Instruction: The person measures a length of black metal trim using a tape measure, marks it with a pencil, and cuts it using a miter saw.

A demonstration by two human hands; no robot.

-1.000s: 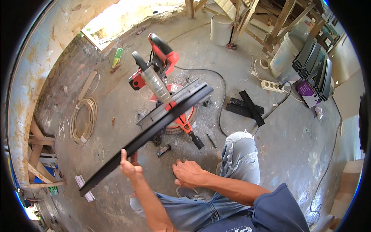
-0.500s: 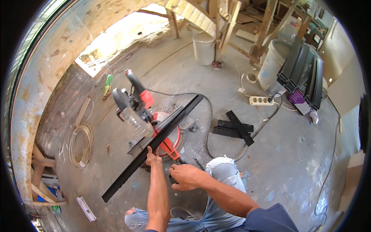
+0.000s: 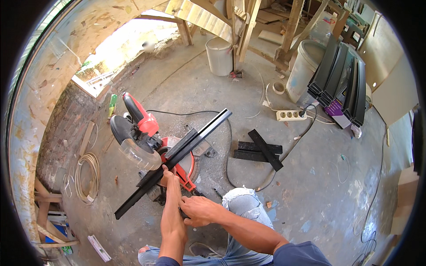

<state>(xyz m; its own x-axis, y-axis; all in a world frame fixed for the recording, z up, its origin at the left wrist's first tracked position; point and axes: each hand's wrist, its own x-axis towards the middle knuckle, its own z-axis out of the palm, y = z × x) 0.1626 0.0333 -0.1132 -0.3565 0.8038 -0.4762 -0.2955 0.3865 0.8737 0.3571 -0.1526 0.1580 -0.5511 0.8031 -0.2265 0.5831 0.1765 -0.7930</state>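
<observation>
A long black channel profile (image 3: 146, 186) lies slantwise across the red and grey mitre saw (image 3: 144, 128), and a groove shows along its far end. My left hand (image 3: 171, 179) is closed on the near side of this profile, thumb upward, close to the saw's red turntable arm. The saw head is raised, with its clear blade guard (image 3: 140, 154) just left of the profile. My right hand (image 3: 199, 210) is curled beside my left forearm, below the saw's front handle. Something dark shows under its fingers, too hidden to name.
Black offcuts (image 3: 262, 151) lie crossed on the floor, right of the saw. Beyond them are a white power strip (image 3: 291, 115) with trailing cables and a stack of black profiles (image 3: 330, 73). A white bucket (image 3: 219, 56) stands behind; coiled cable (image 3: 87, 179) lies at left.
The black profile has rolled so that its groove now shows. My right hand has come closer to my left forearm. The whole view has shifted slightly.
</observation>
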